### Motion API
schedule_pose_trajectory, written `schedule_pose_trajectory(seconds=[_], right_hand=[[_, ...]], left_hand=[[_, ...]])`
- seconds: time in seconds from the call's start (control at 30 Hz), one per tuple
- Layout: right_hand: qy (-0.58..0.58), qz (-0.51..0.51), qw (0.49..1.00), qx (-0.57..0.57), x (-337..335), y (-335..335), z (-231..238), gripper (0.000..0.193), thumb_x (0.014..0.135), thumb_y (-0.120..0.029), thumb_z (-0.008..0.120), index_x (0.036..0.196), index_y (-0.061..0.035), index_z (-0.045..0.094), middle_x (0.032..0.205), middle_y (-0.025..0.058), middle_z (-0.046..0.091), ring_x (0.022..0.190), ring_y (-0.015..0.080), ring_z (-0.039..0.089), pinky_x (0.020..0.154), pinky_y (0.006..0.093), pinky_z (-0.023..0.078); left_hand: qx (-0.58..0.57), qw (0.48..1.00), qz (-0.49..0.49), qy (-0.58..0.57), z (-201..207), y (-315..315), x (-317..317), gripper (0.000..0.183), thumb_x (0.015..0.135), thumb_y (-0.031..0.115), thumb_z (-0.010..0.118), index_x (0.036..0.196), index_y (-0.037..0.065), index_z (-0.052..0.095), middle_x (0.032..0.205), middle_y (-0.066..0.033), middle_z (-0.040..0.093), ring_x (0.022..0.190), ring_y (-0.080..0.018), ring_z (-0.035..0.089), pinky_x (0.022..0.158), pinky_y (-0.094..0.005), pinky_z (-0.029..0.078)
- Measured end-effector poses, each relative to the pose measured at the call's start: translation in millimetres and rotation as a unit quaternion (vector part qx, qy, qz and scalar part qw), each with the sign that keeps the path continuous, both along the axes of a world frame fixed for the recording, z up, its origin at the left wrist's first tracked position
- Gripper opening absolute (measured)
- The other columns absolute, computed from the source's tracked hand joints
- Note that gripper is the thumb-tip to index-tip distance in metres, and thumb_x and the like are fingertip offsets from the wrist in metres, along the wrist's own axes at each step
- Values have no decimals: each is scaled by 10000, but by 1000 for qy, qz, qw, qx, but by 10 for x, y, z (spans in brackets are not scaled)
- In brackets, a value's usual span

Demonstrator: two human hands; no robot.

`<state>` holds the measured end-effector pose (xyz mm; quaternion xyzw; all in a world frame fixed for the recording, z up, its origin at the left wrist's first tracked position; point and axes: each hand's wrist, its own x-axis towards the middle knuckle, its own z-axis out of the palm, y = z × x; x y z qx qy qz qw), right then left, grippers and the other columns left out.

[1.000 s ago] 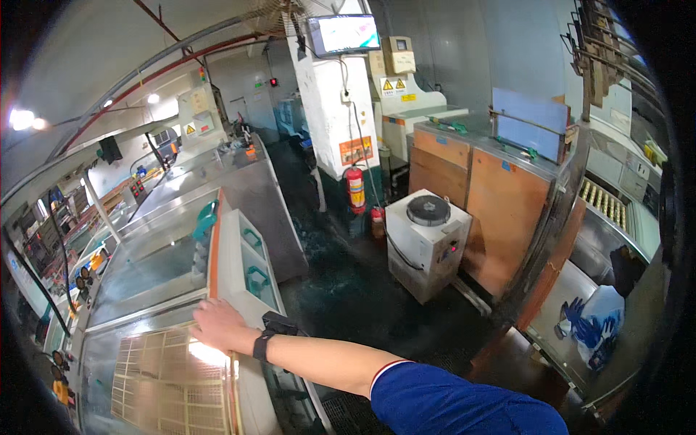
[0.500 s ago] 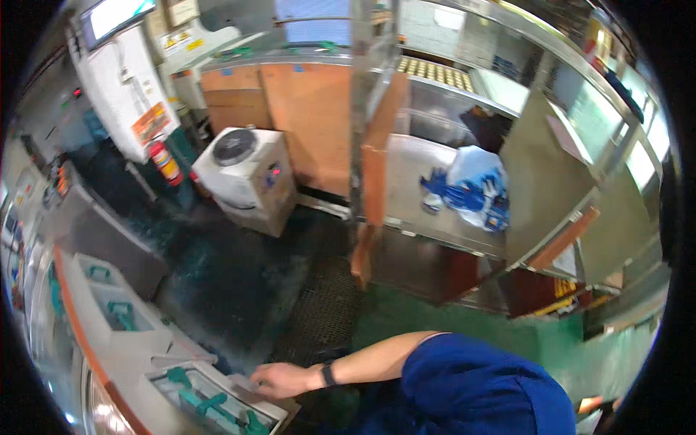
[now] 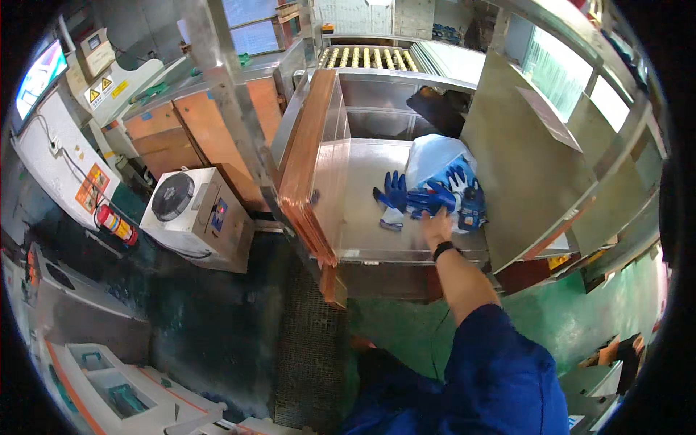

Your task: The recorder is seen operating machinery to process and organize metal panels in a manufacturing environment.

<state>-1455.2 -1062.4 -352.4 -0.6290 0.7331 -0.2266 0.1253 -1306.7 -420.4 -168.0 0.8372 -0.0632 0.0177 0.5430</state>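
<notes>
My right hand point(image 3: 437, 226), with a black band on the wrist, reaches forward over a metal shelf point(image 3: 370, 156). Its fingers are stretched out and slightly apart at the near edge of a pile of blue-and-white work gloves point(image 3: 428, 199). The fingertips overlap the gloves in view; whether they touch is hard to tell. Behind the pile sits a crumpled pale-blue plastic bag point(image 3: 438, 156). One loose glove point(image 3: 391, 220) lies at the pile's left with its white cuff toward me. My left hand does not show.
Copper-coloured panels point(image 3: 313, 167) stand upright left of the shelf, and a grey-green board point(image 3: 533, 167) bounds it on the right. Behind is a roller conveyor point(image 3: 368, 58). Farther left are a white boxy unit point(image 3: 203, 217) and a fire extinguisher point(image 3: 116, 225). A metal post point(image 3: 235, 94) rises between.
My right hand has left the white machine with green handles at lower left and now reaches to the gloves on the shelf. The view has swung right.
</notes>
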Motion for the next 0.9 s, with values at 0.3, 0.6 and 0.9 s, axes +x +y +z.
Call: schedule_pose_trajectory(seconds=[0.3, 0.6, 0.9], right_hand=[[182, 148, 963, -131, -825, -1220, -114, 364, 783, -196, 672, 1129, -83, 661, 1053, 196, 673, 1077, 401, 596, 932, 478, 466], [126, 295, 926, 200, 719, -50, 758, 716, 837, -511, 660, 1347, -29, 522, 1179, 278, 640, 1096, 413, 623, 927, 486, 486], [-4, 448, 869, 211, 464, 781, 72, 378, 845, -288, 697, 1105, -17, 661, 975, 128, 710, 911, 267, 662, 810, 384, 529]], left_hand=[[57, 979, -195, 24, -223, -1683, 676, 271, 979, 114, 586, 1209, -30, 601, 1012, -123, 694, 892, -201, 642, 795, -329, 522], [92, 960, -264, 19, -195, -2059, 1150, 289, 959, 159, 565, 1190, -6, 621, 953, -154, 705, 849, -254, 663, 759, -371, 531], [88, 950, -295, 51, -401, -1344, 2396, 264, 902, 173, 662, 1112, 14, 681, 999, -191, 713, 947, -301, 708, 794, -347, 550]])
